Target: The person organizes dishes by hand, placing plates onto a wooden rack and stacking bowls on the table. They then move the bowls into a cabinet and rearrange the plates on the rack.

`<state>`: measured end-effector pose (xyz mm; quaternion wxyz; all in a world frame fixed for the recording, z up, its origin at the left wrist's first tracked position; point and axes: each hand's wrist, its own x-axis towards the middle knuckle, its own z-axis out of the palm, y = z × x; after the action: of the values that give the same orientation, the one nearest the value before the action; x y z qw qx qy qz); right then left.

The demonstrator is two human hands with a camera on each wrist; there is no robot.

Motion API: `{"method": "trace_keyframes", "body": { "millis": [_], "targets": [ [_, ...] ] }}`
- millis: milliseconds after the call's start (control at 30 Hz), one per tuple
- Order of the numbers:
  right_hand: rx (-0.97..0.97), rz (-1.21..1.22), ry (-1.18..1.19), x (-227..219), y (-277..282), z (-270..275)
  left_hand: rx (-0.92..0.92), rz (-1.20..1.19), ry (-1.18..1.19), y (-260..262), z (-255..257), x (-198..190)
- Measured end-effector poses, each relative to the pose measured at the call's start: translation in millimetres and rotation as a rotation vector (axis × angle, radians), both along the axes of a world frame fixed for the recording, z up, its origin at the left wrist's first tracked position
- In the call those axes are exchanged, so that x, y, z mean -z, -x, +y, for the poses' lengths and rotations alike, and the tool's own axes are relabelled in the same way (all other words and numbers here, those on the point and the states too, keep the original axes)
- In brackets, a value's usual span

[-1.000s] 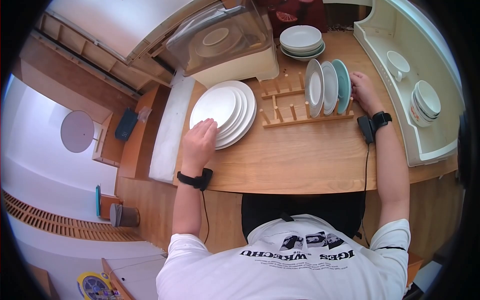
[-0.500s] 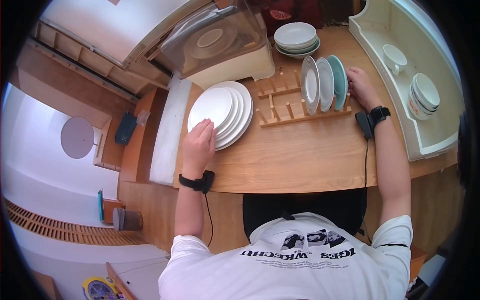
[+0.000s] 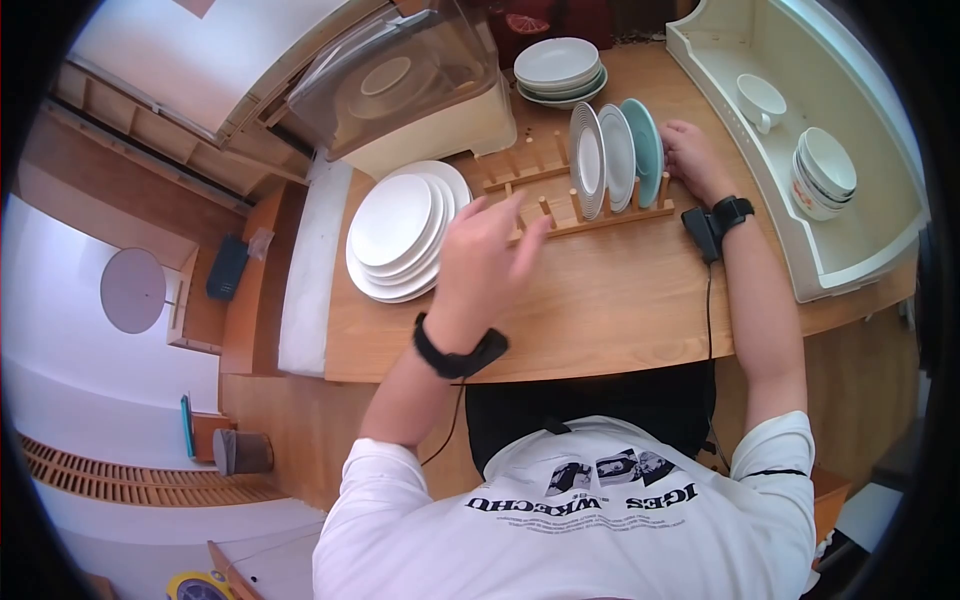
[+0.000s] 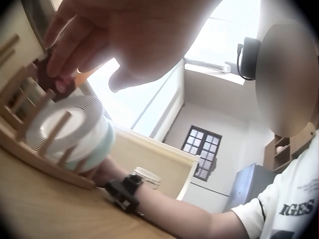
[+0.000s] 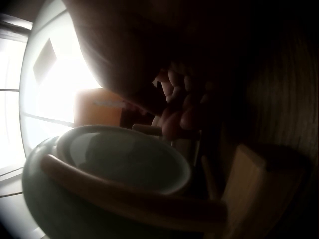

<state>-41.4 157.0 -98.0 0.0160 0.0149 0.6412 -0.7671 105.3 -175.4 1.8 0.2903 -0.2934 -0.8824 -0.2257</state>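
In the head view my left hand hangs above the table, between the stack of white plates and the wooden rack, holding nothing, fingers extended. Three plates stand upright at the rack's right end: a ridged-rim one, a pale one and a light green one. Beside the green plate is my right hand, its fingertips behind the plate's outer side; whether they touch it is unclear. The right wrist view is dark, with the green plate near the hand's curved fingers.
Stacked bowls stand at the back. A clear-lidded box is behind the white plates. On the right, a cream shelf unit holds a cup and stacked bowls. Cables hang from both wrists.
My left hand has left the white plate stack and moved right, toward the rack. My right hand stays beside the green plate. The head view has shifted slightly.
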Motion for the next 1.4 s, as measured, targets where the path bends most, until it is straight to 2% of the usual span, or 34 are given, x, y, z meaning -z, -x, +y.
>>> {"method": "trace_keyframes", "body": {
  "millis": [100,200,300,400,500,567,600,667,700,833,933,1067,1400],
  "targets": [
    [-0.011,-0.001,0.009,0,0,2,0.044,-0.119,-0.039,11,56,-18],
    [-0.019,0.002,0.025,6,5,3,-0.050,-0.156,0.043,37,91,-4],
    [-0.012,0.015,-0.007,5,5,2,-0.158,-0.119,0.050,52,105,12],
    [-0.006,0.021,-0.029,3,4,0,-0.216,0.025,-0.010,58,96,14],
    [-0.020,0.015,-0.020,11,9,2,-0.118,-0.446,-0.444,39,55,-42],
    [-0.018,0.026,-0.010,13,11,2,0.079,-0.469,-0.804,42,18,-41],
    [-0.020,0.023,-0.029,11,8,2,0.037,-0.493,-0.872,30,5,-55],
    [-0.023,0.022,-0.065,3,2,0,0.064,-0.395,-0.922,17,-22,-67],
    [-0.020,0.022,-0.061,2,2,0,0.011,-0.307,-0.855,16,-40,-68],
    [-0.018,0.024,-0.075,3,2,-1,-0.296,0.101,-0.238,3,-85,-58],
    [-0.030,0.025,-0.081,5,3,0,-0.310,0.338,0.142,10,-125,-22],
    [-0.023,0.032,-0.091,2,1,-1,-0.228,0.426,0.254,13,-151,5],
    [-0.012,0.023,-0.066,2,1,-1,-0.213,0.340,0.358,7,-171,18]
  ]
}}
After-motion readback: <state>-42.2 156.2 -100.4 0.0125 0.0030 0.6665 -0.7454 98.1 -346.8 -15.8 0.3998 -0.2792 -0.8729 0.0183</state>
